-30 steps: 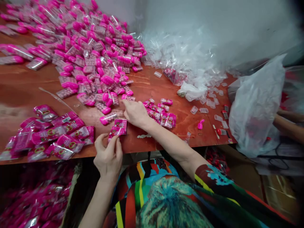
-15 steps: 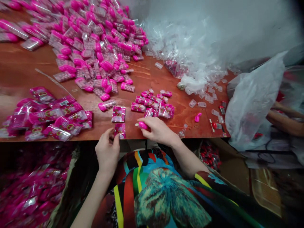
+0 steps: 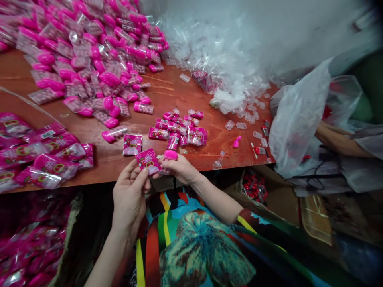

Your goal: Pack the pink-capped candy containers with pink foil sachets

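My left hand [image 3: 129, 195] pinches a small pink printed packet [image 3: 147, 160] just off the front edge of the brown table [image 3: 179, 95]. My right hand [image 3: 178, 167] holds a clear candy tube with a pink cap [image 3: 170, 155] against the packet's open side. Both hands meet at the table edge. Another flat pink packet [image 3: 132, 144] lies on the table just behind them. A small pile of pink packets [image 3: 179, 129] sits behind my right hand.
A large heap of pink-capped candy tubes [image 3: 89, 52] covers the far left. Filled wrapped packs [image 3: 44, 155] lie at the near left. Clear wrappers [image 3: 215, 44] pile at the back. A white plastic bag [image 3: 296, 119] and another person's arm [image 3: 338, 141] are at the right.
My right hand picked a pink-capped tube from the heap and brought it back to the table edge. My left hand lifted the packet, and tube and packet now meet.
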Tool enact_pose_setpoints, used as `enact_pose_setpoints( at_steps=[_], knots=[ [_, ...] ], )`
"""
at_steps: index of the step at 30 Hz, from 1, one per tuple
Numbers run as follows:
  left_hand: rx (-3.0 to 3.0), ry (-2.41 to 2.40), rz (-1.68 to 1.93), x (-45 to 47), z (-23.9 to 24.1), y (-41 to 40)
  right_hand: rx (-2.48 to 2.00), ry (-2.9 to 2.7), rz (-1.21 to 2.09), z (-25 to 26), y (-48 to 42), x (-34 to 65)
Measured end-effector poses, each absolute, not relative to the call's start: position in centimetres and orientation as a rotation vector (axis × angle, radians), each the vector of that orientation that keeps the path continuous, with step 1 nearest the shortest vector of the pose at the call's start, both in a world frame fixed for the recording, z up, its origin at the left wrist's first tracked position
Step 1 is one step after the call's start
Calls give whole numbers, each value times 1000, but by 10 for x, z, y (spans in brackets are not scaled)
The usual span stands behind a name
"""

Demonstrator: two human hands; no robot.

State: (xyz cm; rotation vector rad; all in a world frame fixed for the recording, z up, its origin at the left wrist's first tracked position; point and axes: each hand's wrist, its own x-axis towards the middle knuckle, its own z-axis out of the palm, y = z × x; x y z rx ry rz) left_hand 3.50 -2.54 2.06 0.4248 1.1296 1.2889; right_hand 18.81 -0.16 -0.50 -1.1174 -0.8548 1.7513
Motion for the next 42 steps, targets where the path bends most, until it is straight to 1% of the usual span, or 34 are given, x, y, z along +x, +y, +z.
enact_pose_setpoints(
  at_steps=[3, 5, 11, 16, 20, 28, 40, 42],
  knots=[
    [392, 1129, 1209, 39, 19, -26, -1031, -775, 1885, -8, -3, 188],
    [376, 1132, 1171, 39, 18, -27, -1017, -758, 1919, -9, -5, 189],
    [343, 1142, 1080, 40, 13, -27, -1149, -630, 1745, -4, -13, 185],
    [350, 1129, 1019, 45, 13, -28, -1164, -854, 1588, -3, -16, 177],
    [383, 1173, 934, 42, 12, -27, -1251, -846, 1519, -9, -15, 174],
    [430, 1272, 918, 39, 3, -26, -1323, -958, 1538, -3, -13, 172],
    [326, 1169, 909, 46, 1, -22, -1363, -972, 1457, -1, -11, 169],
    [328, 1129, 895, 45, 4, -21, -1355, -960, 1492, -1, -10, 171]
  ],
)
